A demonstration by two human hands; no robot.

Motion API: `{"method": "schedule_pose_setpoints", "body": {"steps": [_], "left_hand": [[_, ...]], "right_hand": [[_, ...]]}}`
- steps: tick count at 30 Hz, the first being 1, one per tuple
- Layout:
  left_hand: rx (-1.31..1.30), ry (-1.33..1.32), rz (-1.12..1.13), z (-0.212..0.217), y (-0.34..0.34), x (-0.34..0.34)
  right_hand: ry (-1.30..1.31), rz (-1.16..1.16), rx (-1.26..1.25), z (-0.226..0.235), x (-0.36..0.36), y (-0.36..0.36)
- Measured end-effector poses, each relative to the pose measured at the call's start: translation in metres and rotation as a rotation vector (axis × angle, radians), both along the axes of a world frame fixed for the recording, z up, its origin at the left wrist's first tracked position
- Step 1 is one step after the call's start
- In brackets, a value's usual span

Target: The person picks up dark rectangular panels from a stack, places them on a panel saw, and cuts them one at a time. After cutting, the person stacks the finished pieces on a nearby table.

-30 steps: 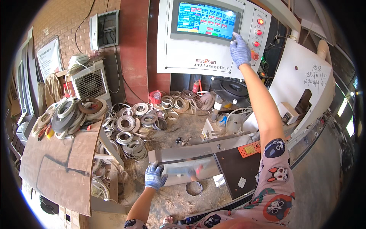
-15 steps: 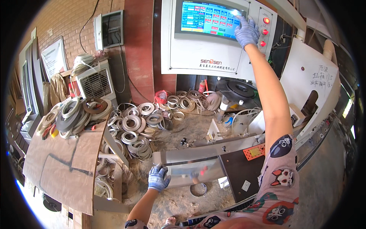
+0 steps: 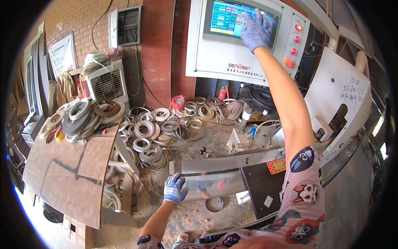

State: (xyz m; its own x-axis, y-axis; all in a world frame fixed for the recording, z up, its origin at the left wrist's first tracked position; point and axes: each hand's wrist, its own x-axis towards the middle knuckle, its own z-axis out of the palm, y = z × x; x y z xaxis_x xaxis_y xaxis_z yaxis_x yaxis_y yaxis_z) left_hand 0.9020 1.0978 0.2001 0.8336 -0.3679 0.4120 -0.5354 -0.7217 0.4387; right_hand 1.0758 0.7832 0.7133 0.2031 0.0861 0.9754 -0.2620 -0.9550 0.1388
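Note:
My right hand, in a blue-grey glove, is raised to a lit touch screen on a white control panel. Its fingers are spread over the middle of the display and cover part of it; whether a fingertip presses the glass I cannot tell. Lower down, my left hand, in a matching glove, rests against the left end of a shiny metal plate. Those fingers are apart and slightly bent, with nothing seen in them.
Red buttons line the panel's right side. Coils of edge banding lie heaped on the floor, and more sit on a wooden table at left. An orange perforated plate lies beside a dark board. An air cooler stands behind.
My right hand has moved left across the touch screen, from its right edge to its middle. The view has shifted a little; my left hand stays by the metal plate's end.

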Motion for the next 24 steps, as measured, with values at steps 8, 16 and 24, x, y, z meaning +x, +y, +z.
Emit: {"method": "schedule_pose_setpoints", "body": {"steps": [8, 16, 24], "left_hand": [[-0.017, -0.034, -0.046, -0.005, -0.015, 0.006], [-0.018, -0.12, -0.112, -0.019, -0.004, 0.008], [0.126, 0.03, -0.082, -0.016, -0.025, -0.002]], "right_hand": [[-0.141, 0.316, -0.151, -0.041, -0.047, 0.003], [0.575, 0.26, 0.13, -0.306, -0.345, 0.015], [0.142, -0.743, 1.356, -0.534, -0.72, 0.049]]}}
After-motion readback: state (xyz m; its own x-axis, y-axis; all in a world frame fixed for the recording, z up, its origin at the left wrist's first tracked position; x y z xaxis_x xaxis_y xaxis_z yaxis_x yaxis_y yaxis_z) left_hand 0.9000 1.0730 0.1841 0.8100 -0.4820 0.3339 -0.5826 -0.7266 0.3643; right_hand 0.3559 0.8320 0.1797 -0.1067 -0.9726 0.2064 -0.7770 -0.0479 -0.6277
